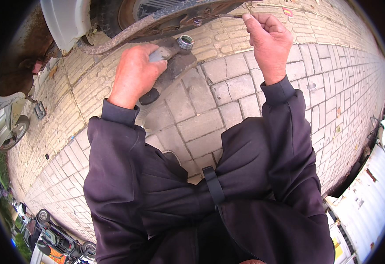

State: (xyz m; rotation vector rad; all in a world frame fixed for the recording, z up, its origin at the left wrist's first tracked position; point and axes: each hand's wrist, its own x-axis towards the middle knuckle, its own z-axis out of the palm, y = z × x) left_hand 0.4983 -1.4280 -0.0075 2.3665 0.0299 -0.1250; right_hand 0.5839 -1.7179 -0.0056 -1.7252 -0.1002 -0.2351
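Note:
My left hand is closed around a flat grey piece, its thumb and fingers on either side. Just beneath lies a dark, flat, dusty thing on the paving; its kind I cannot make out. A small round container with a metallic rim stands at its far end. My right hand pinches the end of a thin dark rod. The rod runs left to an opening in a rusty metal bar of a vehicle's underside; whether it enters the opening is unclear.
A tyre and a pale body panel stand behind the bar. A rusty part with a hanging metal loop is at far left. Block paving spreads around me. A three-wheeled vehicle is at lower left, a white corrugated sheet at right.

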